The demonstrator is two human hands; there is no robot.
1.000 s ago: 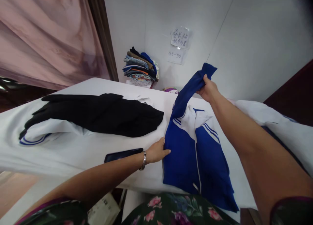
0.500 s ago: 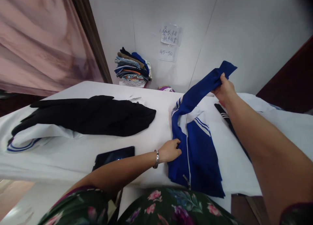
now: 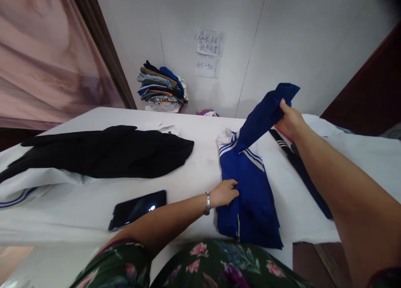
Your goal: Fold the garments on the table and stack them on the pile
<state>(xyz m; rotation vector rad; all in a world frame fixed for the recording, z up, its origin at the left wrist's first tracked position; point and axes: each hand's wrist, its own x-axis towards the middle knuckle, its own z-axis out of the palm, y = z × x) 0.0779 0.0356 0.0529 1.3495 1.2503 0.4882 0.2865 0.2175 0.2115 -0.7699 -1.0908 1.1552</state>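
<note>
A blue zip-up jacket with white and blue shoulder stripes lies on the white-covered table in front of me, its sides folded inward. My right hand is closed around the cuff end of one sleeve, holding it raised above the jacket's top, toward the far right. On the jacket's left part, my left hand presses down near the zipper with curled fingers closed on the fabric. A silver bracelet circles my left wrist.
Left of the jacket lie a black garment and a dark tablet or phone. Dark striped clothing lies to the right. Beyond the table, a pile of folded clothes stands against the wall, beside handwritten signs.
The left front panel now lies folded further inward, covering more of the zipper. My left hand has shifted slightly right with it; the raised sleeve now crosses over the jacket's neck area.
</note>
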